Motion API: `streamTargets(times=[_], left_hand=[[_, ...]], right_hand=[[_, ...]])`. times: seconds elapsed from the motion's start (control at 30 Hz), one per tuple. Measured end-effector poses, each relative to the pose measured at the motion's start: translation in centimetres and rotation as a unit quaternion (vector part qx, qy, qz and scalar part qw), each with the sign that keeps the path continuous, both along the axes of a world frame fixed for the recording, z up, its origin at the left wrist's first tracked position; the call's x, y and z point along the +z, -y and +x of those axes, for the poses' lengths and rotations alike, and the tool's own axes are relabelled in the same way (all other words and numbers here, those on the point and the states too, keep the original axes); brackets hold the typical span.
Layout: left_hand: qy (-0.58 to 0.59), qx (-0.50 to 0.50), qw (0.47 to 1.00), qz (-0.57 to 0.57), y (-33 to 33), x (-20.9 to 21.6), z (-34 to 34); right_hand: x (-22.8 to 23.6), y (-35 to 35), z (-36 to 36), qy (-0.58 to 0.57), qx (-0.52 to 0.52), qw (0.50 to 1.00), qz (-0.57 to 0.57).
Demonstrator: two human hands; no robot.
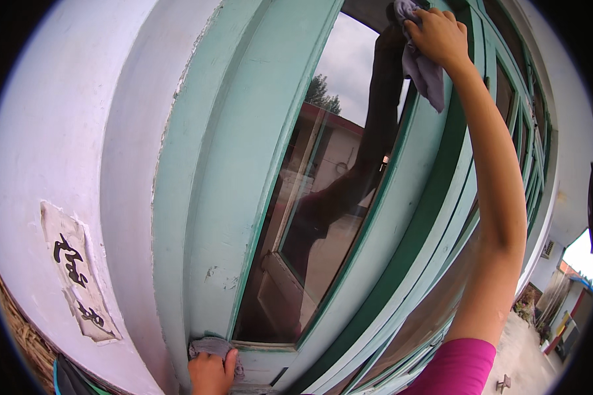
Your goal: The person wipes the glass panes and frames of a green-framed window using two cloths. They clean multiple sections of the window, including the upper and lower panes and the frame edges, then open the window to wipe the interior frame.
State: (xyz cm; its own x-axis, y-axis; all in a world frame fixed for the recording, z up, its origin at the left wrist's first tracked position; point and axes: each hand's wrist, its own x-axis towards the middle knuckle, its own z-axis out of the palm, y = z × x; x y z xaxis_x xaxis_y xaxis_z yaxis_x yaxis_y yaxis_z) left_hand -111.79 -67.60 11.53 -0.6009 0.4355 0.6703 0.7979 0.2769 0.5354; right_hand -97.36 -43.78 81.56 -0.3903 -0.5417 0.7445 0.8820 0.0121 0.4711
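Note:
My right hand (439,38) is raised to the upper right, its fingers closed on a greyish-purple cloth (423,72). The cloth lies against the top right corner of a tall glass pane (339,191) and hangs down over the green frame. Low at the left, my left hand (211,374) grips a grey cloth (212,346) bunched against the frame by the pane's lower left corner. The pane mirrors my arm, a building and the sky. Pale green painted wood (244,164), chipped in spots, surrounds the glass.
A white wall (66,145) stands on the left with a torn paper strip (79,273) stuck to it. Further green window frames (507,85) run along the right. Beyond them are a concrete yard (517,349) and low buildings.

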Motion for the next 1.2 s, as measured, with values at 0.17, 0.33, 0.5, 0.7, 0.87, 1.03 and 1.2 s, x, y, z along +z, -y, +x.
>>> streamTargets(times=[0.17, 0.33, 0.5, 0.7, 0.87, 1.03, 1.2], left_hand=[[-0.02, 0.016, 1.0, -0.01, 0.5, 0.5, -0.6], [-0.019, -0.014, 1.0, 0.005, -0.2, 0.8, -0.6], [-0.022, -0.006, 0.999, 0.023, -0.2, 1.0, -0.6], [-0.006, 0.02, 1.0, -0.009, 0.2, 1.2, -0.5], [-0.001, -0.004, 1.0, -0.026, -1.1, 0.5, -0.5], [-0.015, 0.022, 1.0, 0.001, -1.1, -0.2, -1.1], [0.004, 0.021, 1.0, 0.013, -0.2, 0.6, -1.1]], right_hand=[[-23.0, 7.0, -0.2, 0.279, 0.152, 0.938, -0.142], [-33.7, 7.5, 1.5, 0.367, 0.131, 0.894, -0.221], [-21.0, 6.0, -0.2, 0.19, 0.162, 0.964, -0.096], [-0.3, -1.2, -1.2, -0.085, 0.076, 0.992, -0.047], [6.9, -2.5, -3.3, -0.122, 0.151, 0.978, -0.075], [-11.1, 5.1, -8.5, 0.118, 0.216, 0.969, -0.004], [-27.9, 7.3, -4.6, 0.326, 0.253, 0.903, -0.119]])
